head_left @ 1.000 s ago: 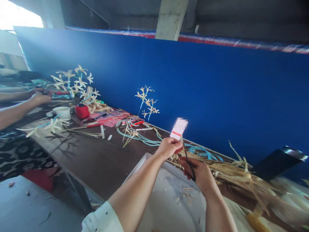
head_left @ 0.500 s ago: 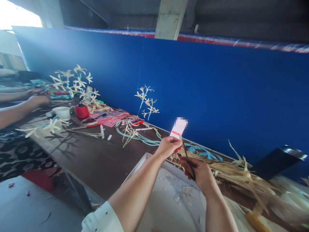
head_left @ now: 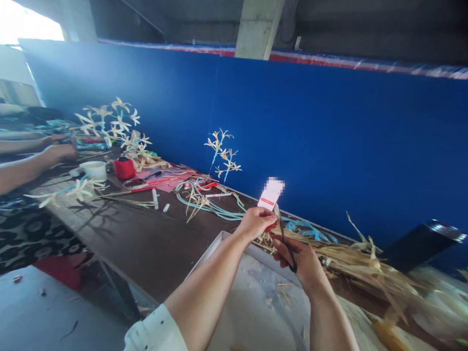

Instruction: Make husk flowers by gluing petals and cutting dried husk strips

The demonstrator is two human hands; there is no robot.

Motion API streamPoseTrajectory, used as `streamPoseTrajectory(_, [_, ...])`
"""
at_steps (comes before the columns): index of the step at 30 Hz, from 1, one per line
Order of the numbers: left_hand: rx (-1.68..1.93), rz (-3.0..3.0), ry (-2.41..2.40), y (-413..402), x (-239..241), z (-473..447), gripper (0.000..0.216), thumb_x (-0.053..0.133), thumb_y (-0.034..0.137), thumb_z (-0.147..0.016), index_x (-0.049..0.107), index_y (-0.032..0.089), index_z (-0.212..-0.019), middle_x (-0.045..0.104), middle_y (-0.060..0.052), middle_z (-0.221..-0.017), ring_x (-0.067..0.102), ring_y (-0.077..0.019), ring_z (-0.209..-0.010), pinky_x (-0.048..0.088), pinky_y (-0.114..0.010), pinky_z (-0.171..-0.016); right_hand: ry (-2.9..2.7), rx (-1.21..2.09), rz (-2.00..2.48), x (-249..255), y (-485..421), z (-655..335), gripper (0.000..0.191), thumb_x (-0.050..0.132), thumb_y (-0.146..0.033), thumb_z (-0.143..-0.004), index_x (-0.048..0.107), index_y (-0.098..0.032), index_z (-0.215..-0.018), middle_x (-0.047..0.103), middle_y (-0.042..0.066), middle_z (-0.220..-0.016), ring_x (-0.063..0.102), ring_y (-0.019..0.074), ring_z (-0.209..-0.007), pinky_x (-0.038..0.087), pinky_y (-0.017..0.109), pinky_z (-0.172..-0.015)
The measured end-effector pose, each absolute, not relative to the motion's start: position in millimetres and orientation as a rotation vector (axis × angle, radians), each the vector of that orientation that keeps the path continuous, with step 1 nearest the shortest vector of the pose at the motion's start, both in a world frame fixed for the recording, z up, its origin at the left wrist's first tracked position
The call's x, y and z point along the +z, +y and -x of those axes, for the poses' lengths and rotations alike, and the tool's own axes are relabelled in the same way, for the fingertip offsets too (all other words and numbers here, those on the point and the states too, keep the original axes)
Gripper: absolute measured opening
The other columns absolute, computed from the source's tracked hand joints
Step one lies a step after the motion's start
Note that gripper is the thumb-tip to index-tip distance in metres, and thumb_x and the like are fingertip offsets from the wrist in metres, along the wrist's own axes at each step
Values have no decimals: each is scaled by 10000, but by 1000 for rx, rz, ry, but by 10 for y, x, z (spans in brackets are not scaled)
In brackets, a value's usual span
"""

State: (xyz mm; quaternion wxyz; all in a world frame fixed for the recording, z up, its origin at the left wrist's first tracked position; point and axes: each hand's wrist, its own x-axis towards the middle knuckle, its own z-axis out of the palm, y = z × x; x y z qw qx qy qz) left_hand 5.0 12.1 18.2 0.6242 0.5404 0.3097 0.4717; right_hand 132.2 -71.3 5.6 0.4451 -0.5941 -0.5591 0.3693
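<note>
Just above the cardboard tray, my left hand (head_left: 257, 225) is closed, its thumb and fingers pinching a small pale strip (head_left: 277, 210) that looks like dried husk. My right hand (head_left: 300, 257) grips dark scissors (head_left: 281, 225), blades pointing up beside the left fingertips and the strip. Whether the blades touch it I cannot tell. Right behind my left fingers stands a bright phone-like screen (head_left: 268, 201) with a red bar, its upper part pixelated. Dried husks (head_left: 351, 261) lie right of my right hand.
A shallow white tray (head_left: 215, 242) with scraps lies under my forearms. Husk flowers (head_left: 223, 153) stand near the blue wall (head_left: 329, 136). Pale blue tubing (head_left: 219, 210), a red spool (head_left: 124, 168) and a white cup (head_left: 95, 170) are leftward. Another person's hands (head_left: 60, 152) work far left. A black cylinder (head_left: 420, 243) stands right.
The scissors have tilted slightly, their tips shifting a little to the right. My left fingers have moved slightly right with the pale strip. The screen stays in place.
</note>
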Motion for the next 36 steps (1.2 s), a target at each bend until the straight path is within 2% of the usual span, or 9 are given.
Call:
streamPoseTrajectory(10, [1054,-1231,682,128,146,-64,202,673,302,-662,626,113,-714,609,-29,-631,553,-88,-554,465,-209,-566,-1363,921,1540,70,-704,-1328,531,647,-554,-622,672,-139,-952,539,-3,-493,427,111,-422,307,238,-430])
streamPoseTrajectory(17, [1045,-1183,695,126,159,-68,190,682,284,-652,617,114,-708,597,-18,-608,555,-92,-555,470,-223,-581,-1375,895,1516,60,-703,-1334,468,657,-488,-648,673,-130,-950,526,-11,-475,404,99,-416,292,227,-416])
streamPoseTrajectory(28, [1068,-1245,664,157,100,-76,214,662,311,-665,614,113,-730,599,-22,-617,533,-82,-540,452,-216,-579,-1385,866,1533,120,-714,-1280,459,644,-531,-613,696,-149,-863,504,-13,-449,402,104,-395,295,232,-397])
streamPoseTrajectory(36, [1073,-1206,672,116,139,-93,126,612,240,-690,588,120,-720,610,-24,-644,528,-74,-531,441,-214,-568,-1390,868,1473,35,-696,-1327,436,642,-473,-663,675,-132,-932,537,1,-479,422,107,-412,305,230,-413])
